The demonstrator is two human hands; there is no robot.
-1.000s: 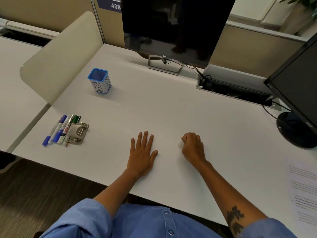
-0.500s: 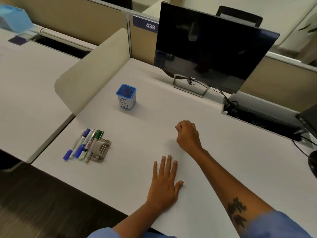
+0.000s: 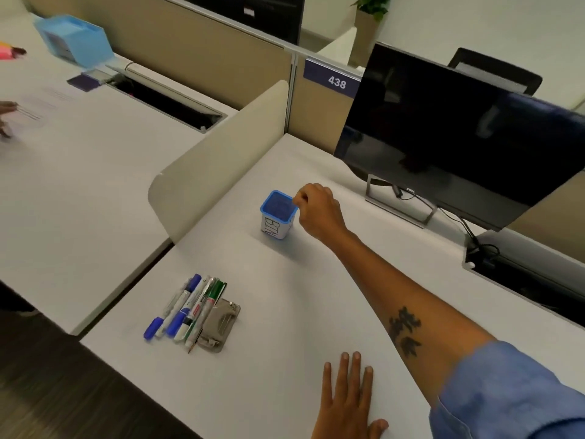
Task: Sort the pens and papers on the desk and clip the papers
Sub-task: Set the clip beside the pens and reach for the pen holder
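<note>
A small blue-rimmed white pen cup (image 3: 278, 217) stands upright in the middle of the desk. My right hand (image 3: 319, 210) reaches over to it, fingers curled and pinching its right rim. Several markers and pens (image 3: 190, 307) lie side by side near the desk's left front corner. A flat metal clip (image 3: 220, 326) rests against their right side. My left hand (image 3: 345, 403) lies flat on the desk at the near edge, fingers apart and holding nothing. None of the desk's papers are in view.
A dark monitor (image 3: 459, 137) on a stand fills the back right, beside a cable trough (image 3: 522, 274). A beige divider (image 3: 215, 160) borders the desk's left side. The neighbouring desk holds a blue tray (image 3: 74, 39), printed sheets (image 3: 44, 106) and another person's hand (image 3: 6, 118).
My right hand has moved from the middle of the desk up and left to the cup's rim. The view has swung left, and my left hand stays flat.
</note>
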